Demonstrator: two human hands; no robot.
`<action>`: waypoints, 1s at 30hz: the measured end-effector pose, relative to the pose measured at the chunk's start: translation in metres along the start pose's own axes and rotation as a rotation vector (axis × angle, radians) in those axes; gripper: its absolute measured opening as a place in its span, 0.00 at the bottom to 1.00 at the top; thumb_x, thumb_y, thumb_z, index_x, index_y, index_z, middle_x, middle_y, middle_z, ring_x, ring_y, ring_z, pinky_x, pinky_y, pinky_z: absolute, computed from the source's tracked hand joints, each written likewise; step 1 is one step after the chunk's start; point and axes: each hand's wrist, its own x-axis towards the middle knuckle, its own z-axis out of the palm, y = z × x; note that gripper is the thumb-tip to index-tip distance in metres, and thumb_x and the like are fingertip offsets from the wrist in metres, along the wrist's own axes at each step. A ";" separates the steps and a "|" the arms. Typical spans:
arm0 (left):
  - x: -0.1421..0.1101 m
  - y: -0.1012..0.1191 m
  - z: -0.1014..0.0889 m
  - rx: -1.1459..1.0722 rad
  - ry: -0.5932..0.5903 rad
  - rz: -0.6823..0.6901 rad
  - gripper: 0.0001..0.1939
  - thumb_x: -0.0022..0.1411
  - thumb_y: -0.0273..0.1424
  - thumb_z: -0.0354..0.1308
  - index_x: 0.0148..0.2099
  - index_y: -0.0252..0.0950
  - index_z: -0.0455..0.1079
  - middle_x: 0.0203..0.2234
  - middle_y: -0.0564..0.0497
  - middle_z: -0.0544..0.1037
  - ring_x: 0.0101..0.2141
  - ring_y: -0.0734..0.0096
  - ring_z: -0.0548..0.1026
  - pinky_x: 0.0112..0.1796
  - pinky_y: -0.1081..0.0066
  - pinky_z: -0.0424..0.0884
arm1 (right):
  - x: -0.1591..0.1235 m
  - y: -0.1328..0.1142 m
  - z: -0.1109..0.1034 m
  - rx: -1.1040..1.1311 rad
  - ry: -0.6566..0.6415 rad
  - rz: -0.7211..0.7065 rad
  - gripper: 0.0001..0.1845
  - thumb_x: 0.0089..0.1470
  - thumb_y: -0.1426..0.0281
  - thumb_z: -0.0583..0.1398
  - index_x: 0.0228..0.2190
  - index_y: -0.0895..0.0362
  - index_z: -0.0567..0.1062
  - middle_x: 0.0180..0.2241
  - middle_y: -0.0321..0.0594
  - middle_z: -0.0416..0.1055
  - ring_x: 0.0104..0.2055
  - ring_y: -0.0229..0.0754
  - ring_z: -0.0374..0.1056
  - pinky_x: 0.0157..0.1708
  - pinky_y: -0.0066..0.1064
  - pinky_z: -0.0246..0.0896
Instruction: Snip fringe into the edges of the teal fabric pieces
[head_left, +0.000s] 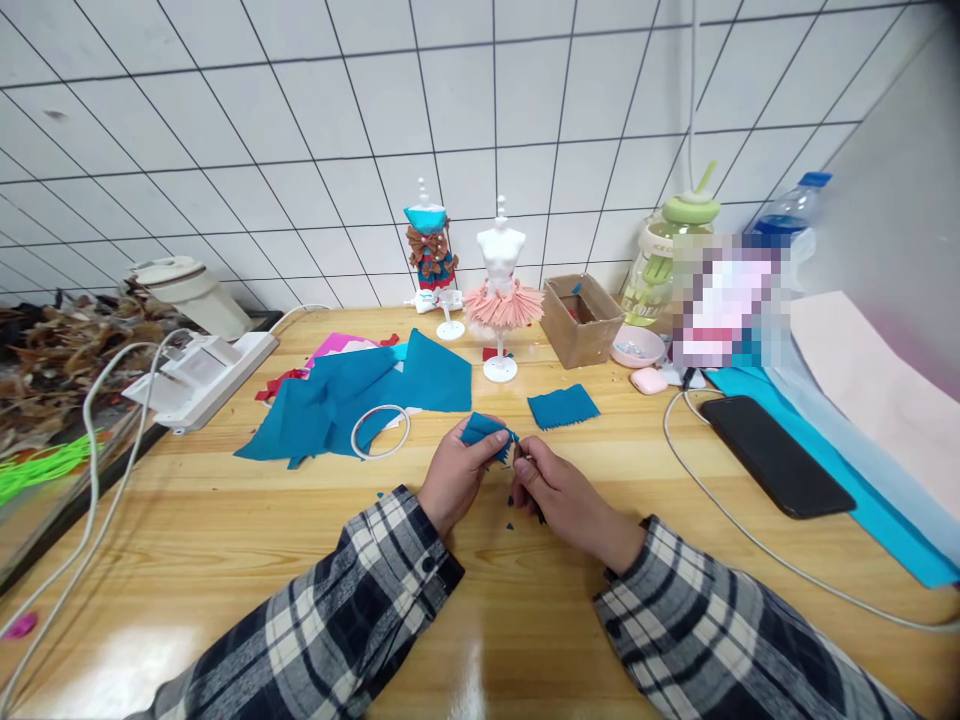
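My left hand (459, 470) is closed on a folded piece of teal crepe paper (480, 431), thumb on top. The paper's right edge is cut into pointed teeth. My right hand (551, 490) is wrapped round small dark scissors (516, 452), mostly hidden by the fingers, with the blades at that toothed edge. Tiny teal scraps (510, 526) lie on the table just below. Beyond my right hand rests another teal strip (564, 406) with a toothed lower edge. Larger teal sheets (330, 395) spread out at the left, under a white ring (381, 408).
At the back stand two small dress forms, one in a peach pleated skirt (504, 305), one in brown bows (431, 250). Right of them are a cardboard box (581, 345), a pink dish (637, 348) and a bottle (667, 260). A black phone (776, 455) and cables lie right, a power strip (202, 380) left.
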 end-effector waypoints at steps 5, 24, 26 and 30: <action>0.000 0.000 0.000 -0.001 -0.006 0.002 0.14 0.46 0.30 0.71 0.34 0.33 0.70 0.24 0.55 0.75 0.28 0.76 0.70 0.33 0.74 0.64 | 0.000 -0.001 0.000 -0.010 0.002 0.000 0.09 0.66 0.63 0.46 0.35 0.52 0.59 0.24 0.32 0.68 0.26 0.38 0.65 0.28 0.30 0.56; 0.002 0.000 -0.003 -0.068 0.035 -0.034 0.15 0.46 0.29 0.71 0.35 0.34 0.71 0.27 0.55 0.76 0.31 0.76 0.73 0.36 0.75 0.67 | 0.000 -0.006 -0.012 -0.107 0.036 0.009 0.12 0.65 0.61 0.47 0.31 0.52 0.61 0.24 0.32 0.66 0.28 0.40 0.63 0.30 0.31 0.54; 0.003 0.000 -0.004 -0.085 0.038 -0.032 0.14 0.46 0.28 0.71 0.35 0.34 0.72 0.27 0.55 0.76 0.31 0.76 0.73 0.35 0.75 0.67 | 0.000 -0.008 -0.022 -0.169 0.127 0.020 0.15 0.64 0.58 0.47 0.31 0.53 0.64 0.27 0.34 0.68 0.30 0.40 0.63 0.30 0.31 0.54; 0.003 0.000 -0.005 -0.059 0.002 -0.035 0.12 0.47 0.28 0.71 0.34 0.34 0.73 0.26 0.55 0.75 0.29 0.77 0.72 0.34 0.75 0.67 | -0.002 -0.012 -0.037 -0.319 0.211 0.068 0.27 0.65 0.53 0.41 0.29 0.53 0.69 0.27 0.36 0.69 0.30 0.41 0.63 0.28 0.31 0.51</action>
